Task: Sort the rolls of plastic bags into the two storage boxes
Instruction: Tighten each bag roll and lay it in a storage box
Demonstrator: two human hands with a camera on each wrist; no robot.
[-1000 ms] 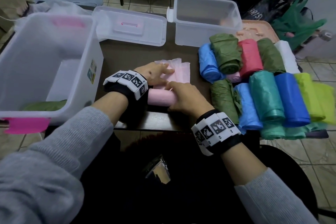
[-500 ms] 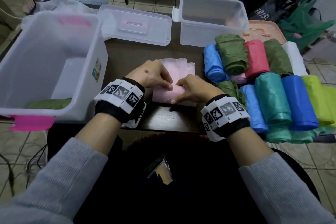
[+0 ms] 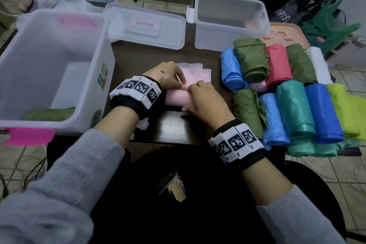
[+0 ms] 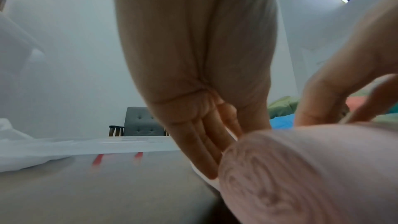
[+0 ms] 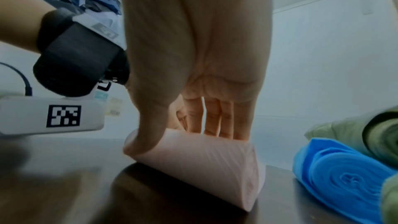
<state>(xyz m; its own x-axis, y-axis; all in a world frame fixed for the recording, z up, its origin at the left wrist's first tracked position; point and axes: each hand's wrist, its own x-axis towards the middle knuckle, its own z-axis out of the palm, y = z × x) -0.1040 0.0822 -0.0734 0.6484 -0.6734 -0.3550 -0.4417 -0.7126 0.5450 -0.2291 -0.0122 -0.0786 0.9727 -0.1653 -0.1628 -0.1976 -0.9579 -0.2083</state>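
Observation:
A pale pink roll (image 3: 175,98) lies across the dark table (image 3: 172,127) near its front edge, with a loose pink tail (image 3: 196,72) spread out behind it. My left hand (image 3: 179,85) hooks its fingers (image 4: 204,144) over the far side of the pink roll (image 4: 301,176). My right hand (image 3: 192,97) grips the pink roll (image 5: 204,159) from above, with the thumb (image 5: 146,135) on the near side. A large clear box (image 3: 85,117) on the left holds one green roll (image 3: 51,114). A small clear box (image 3: 213,35) stands at the back.
Several rolls in blue, green, red, white, teal and yellow-green are piled on the right (image 3: 293,109), the nearest a green one (image 3: 247,109) beside my right hand. A clear lid (image 3: 146,24) lies between the boxes. A blue roll (image 5: 344,176) lies close to the right.
The left hand has left the flat pink tail and come onto the roll beside the right hand. The roll has turned away from me, and the loose tail is shorter.

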